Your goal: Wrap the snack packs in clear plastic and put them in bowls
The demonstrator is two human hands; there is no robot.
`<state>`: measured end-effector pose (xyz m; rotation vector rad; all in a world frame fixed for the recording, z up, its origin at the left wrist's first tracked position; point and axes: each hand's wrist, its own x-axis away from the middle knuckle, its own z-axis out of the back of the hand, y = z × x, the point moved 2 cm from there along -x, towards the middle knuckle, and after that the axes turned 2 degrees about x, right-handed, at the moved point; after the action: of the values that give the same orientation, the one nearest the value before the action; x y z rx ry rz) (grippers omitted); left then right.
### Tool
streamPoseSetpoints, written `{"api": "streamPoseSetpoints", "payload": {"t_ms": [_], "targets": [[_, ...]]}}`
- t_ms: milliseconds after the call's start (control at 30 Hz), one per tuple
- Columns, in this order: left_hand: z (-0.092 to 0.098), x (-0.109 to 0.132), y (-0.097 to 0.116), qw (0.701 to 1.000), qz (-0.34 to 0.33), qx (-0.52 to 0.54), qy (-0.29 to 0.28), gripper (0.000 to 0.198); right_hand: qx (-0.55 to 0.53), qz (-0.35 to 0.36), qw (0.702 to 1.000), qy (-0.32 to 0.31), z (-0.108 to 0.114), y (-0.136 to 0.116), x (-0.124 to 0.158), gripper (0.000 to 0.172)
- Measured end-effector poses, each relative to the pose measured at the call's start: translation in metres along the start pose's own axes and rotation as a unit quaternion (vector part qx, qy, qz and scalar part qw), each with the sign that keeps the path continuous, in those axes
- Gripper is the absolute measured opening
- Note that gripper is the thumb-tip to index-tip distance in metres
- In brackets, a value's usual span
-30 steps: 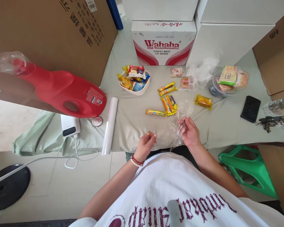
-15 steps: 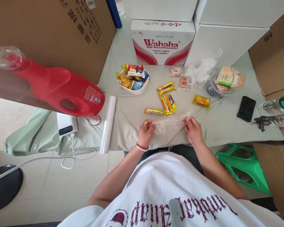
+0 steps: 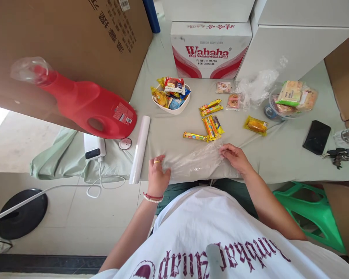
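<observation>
A crumpled sheet of clear plastic film (image 3: 194,164) stretches between my hands near the table's front edge. My right hand (image 3: 235,157) pinches its right end between thumb and fingers. At the left end, my left hand (image 3: 158,176) has its thumb and fingers apart, beside the film; whether it touches the film I cannot tell. Just beyond the film lie several yellow-wrapped snack sticks (image 3: 211,128), one of them set apart to the left (image 3: 195,136). A yellow-wrapped cake (image 3: 256,125) rests past my right hand. Left of my left hand is a whitish roll (image 3: 140,149).
A white bowl (image 3: 174,110) of snacks and a clear tub (image 3: 291,112) of packaged bread stand farther back. Packets (image 3: 233,101) lie by a crumpled bag (image 3: 256,89). A red jug (image 3: 95,104), power bank (image 3: 94,147) and phone (image 3: 317,136) flank the area; boxes (image 3: 211,50) line the back.
My left hand has moved left and its fingers have spread. The film now reaches wider between my hands. My right hand still pinches its end. The camera view has shifted slightly.
</observation>
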<state>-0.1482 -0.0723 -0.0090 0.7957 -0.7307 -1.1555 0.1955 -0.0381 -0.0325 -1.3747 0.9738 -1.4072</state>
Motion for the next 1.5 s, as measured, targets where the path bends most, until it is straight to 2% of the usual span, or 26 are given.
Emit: {"api": "streamPoseSetpoints", "payload": {"t_ms": [67, 133, 233, 300, 333, 367, 467, 533, 667, 733, 800, 867, 933, 1033, 1100, 1200, 1233, 1267, 1333, 1400, 1433, 1500], "targets": [[0.001, 0.002, 0.019, 0.991, -0.107, -0.071, -0.036, 0.046, -0.037, -0.010, 0.999, -0.017, -0.006, -0.002, 0.002, 0.019], [-0.007, 0.005, 0.041, 0.975, -0.183, -0.086, -0.095, 0.042, -0.057, -0.017, 0.998, -0.024, -0.013, -0.005, 0.005, 0.017], [-0.032, 0.013, 0.070, 0.945, -0.264, -0.129, -0.143, 0.036, -0.068, -0.020, 0.997, -0.020, -0.022, -0.010, 0.011, 0.016], [-0.053, 0.018, 0.078, 0.921, -0.308, -0.179, -0.158, 0.055, -0.067, -0.017, 0.998, -0.012, -0.026, -0.013, 0.013, 0.015], [-0.063, 0.020, 0.077, 0.914, -0.313, -0.201, -0.164, 0.062, -0.066, -0.016, 0.998, -0.007, -0.026, -0.013, 0.014, 0.015], [-0.071, 0.021, 0.074, 0.911, -0.302, -0.219, -0.173, 0.060, -0.066, -0.017, 0.998, 0.000, -0.025, -0.013, 0.015, 0.015], [-0.088, 0.018, 0.055, 0.925, -0.218, -0.222, -0.217, 0.025, -0.059, -0.025, 0.998, 0.028, -0.019, -0.007, 0.015, 0.018], [-0.091, 0.014, 0.044, 0.947, -0.172, -0.162, -0.218, 0.022, -0.039, -0.027, 0.998, 0.048, -0.013, -0.003, 0.016, 0.020], [-0.085, 0.003, 0.034, 0.988, -0.077, 0.023, -0.135, 0.019, 0.017, -0.015, 0.997, 0.069, -0.007, 0.001, 0.015, 0.021], [-0.082, -0.004, 0.032, 0.989, -0.015, 0.106, -0.101, 0.020, 0.026, -0.014, 0.997, 0.072, -0.006, 0.001, 0.014, 0.024], [-0.077, -0.016, 0.030, 0.987, 0.016, 0.149, -0.053, 0.020, 0.035, -0.017, 0.996, 0.076, -0.005, 0.000, 0.011, 0.030], [-0.072, -0.030, 0.028, 0.992, 0.006, 0.124, 0.006, 0.018, 0.063, -0.018, 0.994, 0.083, -0.003, 0.000, 0.006, 0.034], [-0.068, -0.045, 0.027, 0.997, -0.013, 0.052, 0.052, 0.014, 0.114, -0.006, 0.989, 0.092, 0.000, 0.002, 0.002, 0.034], [-0.068, -0.062, 0.023, 0.995, -0.020, -0.047, 0.086, 0.016, 0.190, 0.029, 0.976, 0.101, 0.003, 0.006, -0.005, 0.031], [-0.069, -0.065, 0.020, 0.989, -0.037, -0.068, 0.124, 0.021, 0.219, 0.043, 0.969, 0.103, 0.004, 0.009, -0.007, 0.031], [-0.067, -0.057, 0.017, 0.972, -0.104, -0.068, 0.199, 0.028, 0.235, 0.048, 0.965, 0.110, 0.003, 0.013, -0.009, 0.033], [-0.066, -0.053, 0.016, 0.968, -0.128, -0.070, 0.205, 0.028, 0.235, 0.048, 0.964, 0.113, 0.002, 0.014, -0.009, 0.034], [-0.066, -0.049, 0.016, 0.968, -0.157, -0.076, 0.181, 0.026, 0.233, 0.047, 0.964, 0.116, 0.002, 0.014, -0.009, 0.035], [-0.068, -0.041, 0.019, 0.966, -0.227, -0.110, 0.059, 0.023, 0.216, 0.039, 0.969, 0.117, 0.004, 0.014, -0.010, 0.038], [-0.070, -0.034, 0.023, 0.938, -0.293, -0.163, -0.084, 0.029, 0.181, 0.024, 0.979, 0.095, 0.008, 0.012, -0.010, 0.046], [-0.070, -0.032, 0.024, 0.921, -0.311, -0.192, -0.132, 0.036, 0.162, 0.014, 0.984, 0.072, 0.011, 0.011, -0.010, 0.050], [-0.067, -0.031, 0.022, 0.905, -0.308, -0.243, -0.166, 0.051, 0.134, -0.001, 0.991, 0.011, 0.020, 0.008, -0.007, 0.056]]}}
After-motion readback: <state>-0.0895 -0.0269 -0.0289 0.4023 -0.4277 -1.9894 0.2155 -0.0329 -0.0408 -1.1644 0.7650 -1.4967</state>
